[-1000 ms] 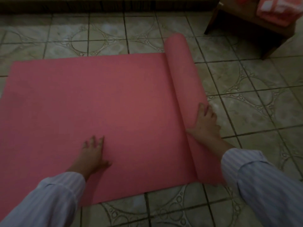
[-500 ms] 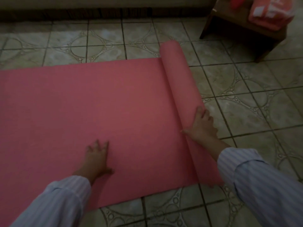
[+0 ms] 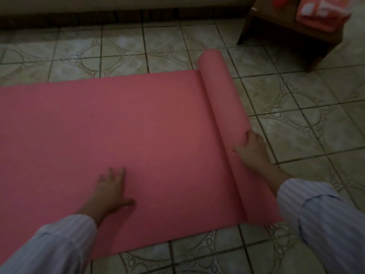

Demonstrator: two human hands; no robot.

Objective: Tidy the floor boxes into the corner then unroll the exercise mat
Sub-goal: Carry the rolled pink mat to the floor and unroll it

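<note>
A dim room with a patterned tile floor (image 3: 308,123) holds the scene, a dark skirting strip running along the far wall and a low wooden table (image 3: 292,34) in the far right corner, with an orange bundle (image 3: 322,12) on it. No boxes can be made out in view. The pink exercise mat (image 3: 122,139) lies on the tiles, most of it already flat; its flat sheet runs out of frame on the side away from the table. The part not yet opened is the roll (image 3: 223,101), at the sheet's table-side edge, its long axis running from the near edge of the mat away toward the far wall. The right hand (image 3: 252,147) rests on the near portion of the roll, fingers laid over its top, not closed around it. The left hand (image 3: 110,188) is pressed palm-down, fingers spread, on the flat sheet, well apart from the roll. The right hand is thus the one on the roll, and the unrolling looks set to proceed across that axis, toward the table side, where bare tiles lie beside the roll. The left hand seems placed to pin the sheet.
</note>
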